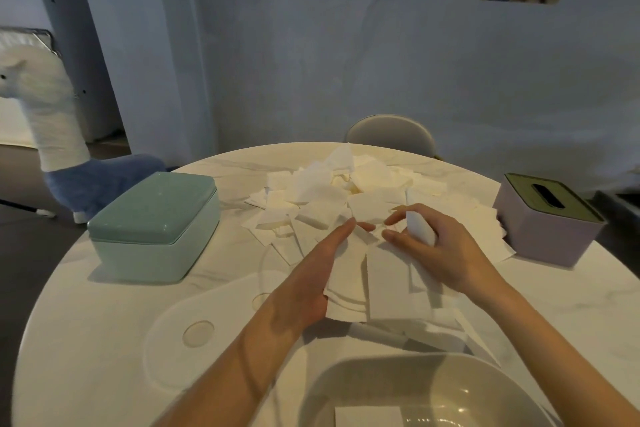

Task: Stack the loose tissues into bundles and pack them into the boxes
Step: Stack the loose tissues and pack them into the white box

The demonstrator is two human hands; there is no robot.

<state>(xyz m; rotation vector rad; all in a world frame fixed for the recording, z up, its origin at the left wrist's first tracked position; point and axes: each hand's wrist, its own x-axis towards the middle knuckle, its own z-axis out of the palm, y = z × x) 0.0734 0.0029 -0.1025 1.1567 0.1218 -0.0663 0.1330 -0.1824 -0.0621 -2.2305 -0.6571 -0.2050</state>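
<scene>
Bare marble showed on the round table (pixel 86 340) along its left edge and near-left, in front of the teal lidded box (pixel 154 227); a translucent lid (pixel 207 329) lay flat there, low enough to pass over. The teal box blocked the left side, the lilac tissue box (pixel 547 218) the right edge. Between them the heap of loose tissues (pixel 339 194) filled the middle out to the far edge (no bare lane through it). An open white box (pixel 426 392) took up the near edge. Bare top remained at the near-right, below the lilac box. A chair back (pixel 391 133) stood behind the far edge.
</scene>
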